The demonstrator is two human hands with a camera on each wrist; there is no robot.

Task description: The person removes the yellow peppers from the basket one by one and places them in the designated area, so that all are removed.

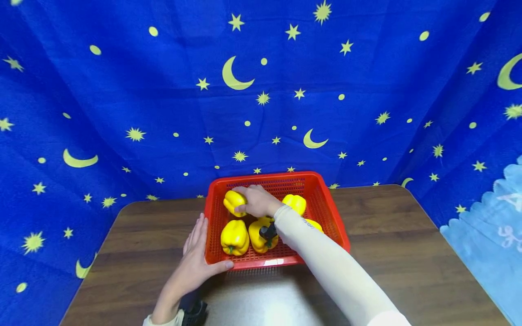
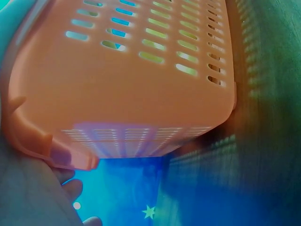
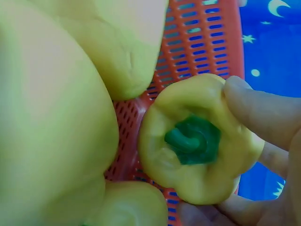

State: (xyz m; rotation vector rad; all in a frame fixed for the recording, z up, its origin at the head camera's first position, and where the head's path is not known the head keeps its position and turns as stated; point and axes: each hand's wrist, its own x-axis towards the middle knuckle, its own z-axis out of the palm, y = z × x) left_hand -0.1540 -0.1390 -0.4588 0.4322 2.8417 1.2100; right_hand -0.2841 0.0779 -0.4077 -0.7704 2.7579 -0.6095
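A red plastic basket (image 1: 337,226) holds several yellow bell peppers. My right hand (image 1: 258,201) reaches into its back left part and grips one bell pepper (image 1: 234,202) by its sides. In the right wrist view, fingers and thumb lie around that pepper, its green stem (image 3: 193,140) facing the camera. At the basket's front left corner, my left hand (image 1: 195,260) rests with straight fingers along the left side and the thumb on the front rim. Another bell pepper (image 1: 235,237) lies near that corner, beside a bell pepper (image 1: 257,235) partly covered by the right wrist's black device.
The basket stands at the back of a brown wooden table (image 1: 134,253), close to a blue curtain (image 1: 171,99) with moons and stars. A silvery surface (image 1: 257,294) lies in front of it. Two more bell peppers, one a pepper (image 1: 294,203) behind the forearm, sit at the right.
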